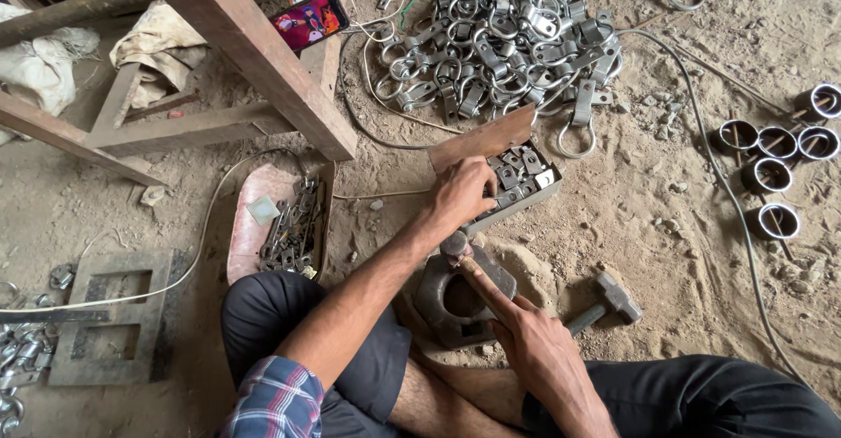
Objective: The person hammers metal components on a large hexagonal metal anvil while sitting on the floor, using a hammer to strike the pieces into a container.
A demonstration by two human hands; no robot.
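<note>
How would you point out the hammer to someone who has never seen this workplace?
Start at the big heap of grey metal ring clamps on the dirt floor, then come down past the small open box of flat metal pieces to the seated person's right hand. Just right of that hand lies the small grey metal hammer, alone on bare dirt, the only tool with a handle.

A bare dirt floor (666,219), sandy and strewn with small stones, fills the scene in flat, even daylight. Thick wooden beams (254,52) of a bench frame cross the upper left, with crumpled cloth (162,39) lying beneath them. A pale cable (197,245) snakes across the ground. A square metal frame (114,315) rests at lower left.
</note>
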